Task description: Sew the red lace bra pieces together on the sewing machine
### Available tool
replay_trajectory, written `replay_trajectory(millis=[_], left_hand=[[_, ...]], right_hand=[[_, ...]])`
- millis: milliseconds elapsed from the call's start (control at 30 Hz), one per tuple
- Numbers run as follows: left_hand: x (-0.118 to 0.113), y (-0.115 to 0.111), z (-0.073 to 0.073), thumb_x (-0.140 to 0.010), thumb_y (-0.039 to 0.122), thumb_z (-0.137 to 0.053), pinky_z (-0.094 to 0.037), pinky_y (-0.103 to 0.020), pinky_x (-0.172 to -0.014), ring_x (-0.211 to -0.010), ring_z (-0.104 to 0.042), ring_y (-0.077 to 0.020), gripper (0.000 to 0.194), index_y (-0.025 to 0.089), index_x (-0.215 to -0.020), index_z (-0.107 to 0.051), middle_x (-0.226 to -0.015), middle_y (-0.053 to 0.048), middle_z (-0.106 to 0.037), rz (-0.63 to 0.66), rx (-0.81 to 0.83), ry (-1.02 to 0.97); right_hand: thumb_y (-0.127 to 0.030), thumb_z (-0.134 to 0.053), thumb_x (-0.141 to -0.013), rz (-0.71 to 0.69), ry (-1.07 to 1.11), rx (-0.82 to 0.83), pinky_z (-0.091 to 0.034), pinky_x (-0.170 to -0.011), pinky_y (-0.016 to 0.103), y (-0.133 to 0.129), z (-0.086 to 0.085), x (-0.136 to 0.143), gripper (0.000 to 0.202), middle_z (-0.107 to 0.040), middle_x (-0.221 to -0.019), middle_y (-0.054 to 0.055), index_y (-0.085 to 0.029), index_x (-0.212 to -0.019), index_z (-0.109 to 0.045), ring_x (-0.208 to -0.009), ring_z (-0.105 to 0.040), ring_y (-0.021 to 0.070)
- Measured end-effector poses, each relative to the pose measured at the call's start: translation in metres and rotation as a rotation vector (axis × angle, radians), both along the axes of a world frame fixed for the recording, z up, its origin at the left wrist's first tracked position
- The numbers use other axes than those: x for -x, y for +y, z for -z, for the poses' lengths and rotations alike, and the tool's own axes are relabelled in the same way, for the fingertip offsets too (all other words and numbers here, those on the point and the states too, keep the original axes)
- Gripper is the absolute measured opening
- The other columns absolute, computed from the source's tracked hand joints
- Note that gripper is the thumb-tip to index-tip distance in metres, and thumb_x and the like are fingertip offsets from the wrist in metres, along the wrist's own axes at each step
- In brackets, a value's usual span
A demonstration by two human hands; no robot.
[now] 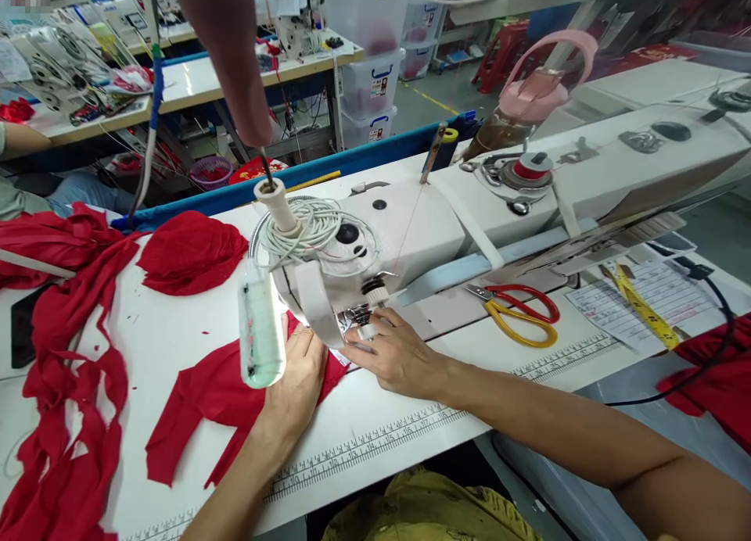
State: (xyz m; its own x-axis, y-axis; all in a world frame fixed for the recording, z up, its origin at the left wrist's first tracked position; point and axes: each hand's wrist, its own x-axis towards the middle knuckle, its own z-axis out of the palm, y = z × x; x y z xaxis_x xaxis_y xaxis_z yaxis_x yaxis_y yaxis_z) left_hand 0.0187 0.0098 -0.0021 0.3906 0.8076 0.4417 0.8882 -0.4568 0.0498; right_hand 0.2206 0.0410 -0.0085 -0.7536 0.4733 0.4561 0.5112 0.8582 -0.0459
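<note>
A white sewing machine (411, 213) stands across the table, with a coil of pale cable on its head. Red fabric (217, 388) lies under the needle area and spreads to the left. My left hand (299, 369) rests on this fabric, left of the needle area, its fingertips partly hidden behind the machine head and a lit, pale green panel (262, 330). My right hand (393, 353) is at the front of the machine head, fingers bent beside the needle area; what its fingertips touch is hidden.
Red and yellow scissors (522, 314) lie right of my right hand, near a written sheet (651, 299) and yellow tape measure (642, 306). More red cloth (88, 369) and a dark phone (26, 326) are at left. A pink-lidded bottle (533, 95) stands behind the machine.
</note>
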Motion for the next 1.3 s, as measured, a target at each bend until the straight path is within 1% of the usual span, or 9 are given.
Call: replay_trajectory(millis=[133,267,433,500,600,667,867,1167,1300], left_hand=[[-0.001,-0.001,0.003,-0.099,0.009,-0.035,-0.039,-0.054,-0.114,-0.103,-0.07,-0.0251,0.036,0.013,-0.117,-0.066,-0.102,-0.012,-0.076,0.008,-0.043,0.008],[0.002,0.001,0.009,-0.098,0.01,-0.043,-0.041,-0.049,-0.111,-0.102,-0.07,-0.0254,0.027,0.012,-0.111,-0.066,-0.104,-0.014,-0.074,0.02,-0.062,0.068],[0.004,0.003,0.009,-0.095,0.007,-0.042,-0.046,-0.049,-0.104,-0.083,-0.069,-0.0232,0.029,0.014,-0.112,-0.065,-0.099,-0.012,-0.073,-0.014,-0.042,0.083],[0.003,0.0,0.003,-0.094,0.006,-0.044,-0.047,-0.047,-0.101,-0.094,-0.068,-0.0249,0.03,0.013,-0.115,-0.064,-0.106,-0.014,-0.071,-0.015,-0.018,0.035],[0.002,-0.012,-0.006,-0.092,0.004,-0.049,-0.047,-0.042,-0.102,-0.114,-0.063,-0.0262,0.033,0.013,-0.121,-0.061,-0.116,-0.014,-0.07,0.069,0.014,-0.03],[0.002,-0.019,-0.007,-0.091,0.001,-0.049,-0.047,-0.04,-0.102,-0.119,-0.062,-0.025,0.037,0.014,-0.124,-0.06,-0.12,-0.012,-0.07,0.116,0.068,-0.038],[0.005,-0.021,-0.002,-0.094,0.003,-0.048,-0.049,-0.04,-0.102,-0.117,-0.064,-0.0232,0.032,0.015,-0.121,-0.06,-0.119,-0.01,-0.071,0.123,0.072,-0.087],[0.002,-0.016,-0.006,-0.093,0.003,-0.05,-0.051,-0.036,-0.099,-0.116,-0.065,-0.0229,0.031,0.014,-0.119,-0.063,-0.116,-0.01,-0.073,0.121,0.019,-0.096],[0.01,-0.011,-0.004,-0.095,0.004,-0.047,-0.049,-0.04,-0.102,-0.114,-0.067,-0.0227,0.032,0.017,-0.119,-0.064,-0.116,-0.009,-0.074,0.126,0.02,-0.073]], right_hand=[[-0.002,-0.052,-0.082,-0.017,-0.009,0.055,-0.032,-0.087,0.039,0.0,-0.001,-0.002,0.033,-0.069,-0.097,0.007,-0.017,-0.106,-0.067,-0.089,-0.047,0.0227],[-0.002,-0.053,-0.083,-0.025,0.014,0.05,-0.031,-0.085,0.038,0.002,-0.001,-0.002,0.032,-0.069,-0.1,0.008,-0.016,-0.107,-0.067,-0.09,-0.046,0.0223],[0.0,-0.051,-0.081,-0.008,0.022,0.053,-0.032,-0.085,0.038,0.002,0.001,-0.002,0.035,-0.067,-0.091,0.007,-0.015,-0.109,-0.067,-0.09,-0.045,0.0227],[0.0,-0.052,-0.079,-0.002,0.002,0.077,-0.032,-0.086,0.038,0.002,0.001,-0.002,0.038,-0.067,-0.091,0.007,-0.016,-0.111,-0.067,-0.09,-0.045,0.0231],[0.001,-0.054,-0.077,-0.007,-0.001,0.089,-0.032,-0.088,0.039,0.002,0.0,-0.003,0.041,-0.066,-0.091,0.008,-0.015,-0.113,-0.067,-0.09,-0.045,0.0233],[0.001,-0.055,-0.078,-0.006,-0.006,0.084,-0.032,-0.088,0.039,0.001,0.0,-0.003,0.04,-0.066,-0.091,0.008,-0.015,-0.112,-0.067,-0.089,-0.045,0.0231],[-0.001,-0.052,-0.08,0.007,0.027,0.06,-0.032,-0.084,0.037,0.002,-0.001,-0.002,0.035,-0.067,-0.091,0.008,-0.014,-0.109,-0.067,-0.089,-0.046,0.0224],[-0.001,-0.051,-0.078,-0.04,0.037,0.112,-0.031,-0.084,0.038,0.003,-0.002,-0.004,0.035,-0.066,-0.089,0.006,-0.017,-0.105,-0.066,-0.088,-0.045,0.0225],[0.0,-0.05,-0.075,-0.022,0.035,0.076,-0.03,-0.081,0.037,0.002,-0.001,-0.003,0.035,-0.063,-0.084,0.007,-0.015,-0.103,-0.066,-0.088,-0.043,0.0227]])
